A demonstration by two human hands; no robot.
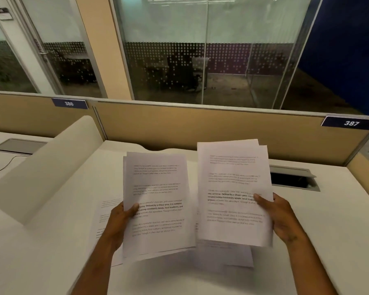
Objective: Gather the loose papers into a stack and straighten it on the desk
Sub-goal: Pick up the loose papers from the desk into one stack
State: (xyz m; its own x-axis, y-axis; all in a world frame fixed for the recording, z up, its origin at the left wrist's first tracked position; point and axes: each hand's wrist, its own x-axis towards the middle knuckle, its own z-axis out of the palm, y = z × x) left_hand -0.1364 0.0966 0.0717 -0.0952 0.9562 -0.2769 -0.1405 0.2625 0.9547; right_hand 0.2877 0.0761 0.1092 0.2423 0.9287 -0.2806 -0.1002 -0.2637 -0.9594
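Observation:
My left hand [120, 220] grips a small bunch of printed white sheets, the left papers [158, 237], by their left edge, thumb on top. My right hand [279, 216] grips a second bunch, the right papers [230, 231], by their right edge; its sheets are slightly fanned at the top. Both bunches are lifted above the white desk [320, 241], side by side and nearly touching. More loose sheets [103, 213] lie flat on the desk under and left of the held papers, partly hidden; another loose sheet [228, 258] shows below the right bunch.
A beige partition [200, 128] with labels 386 and 387 closes the desk's far edge. An open cable hatch [292, 179] sits at the back right. A low white divider [45, 167] bounds the left side, with a cable and another hatch beyond.

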